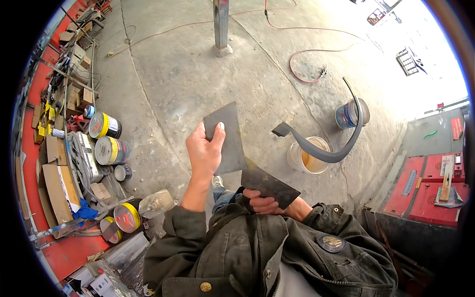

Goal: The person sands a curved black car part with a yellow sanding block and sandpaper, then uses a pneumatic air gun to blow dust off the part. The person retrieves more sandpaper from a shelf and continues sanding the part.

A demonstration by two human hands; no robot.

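Observation:
My left hand (pixel 204 152) grips a thin, flat, dark grey sheet (pixel 226 141), its thumb pressed on the upper face and the other fingers mostly hidden underneath. Close to my jacket, my right hand (pixel 263 203) has its fingers curled over the edge of a second dark sheet (pixel 271 185), browner and with pale specks. The two sheets meet or overlap at a corner; whether they touch is unclear. What the sheets are made of, I cannot tell. To their right, a long curved black strip (pixel 324 154) arches over a white bucket (pixel 292 159) with something tan inside.
A blue-sided bucket (pixel 345 117) stands beyond the strip. Red tool cabinets (pixel 418 185) line the right, with a trowel-like tool on top. Cans (pixel 110 151), cardboard (pixel 57 185) and a clear plastic bottle (pixel 157 204) crowd the left. A metal post (pixel 220 24) and red hose (pixel 292 64) lie ahead.

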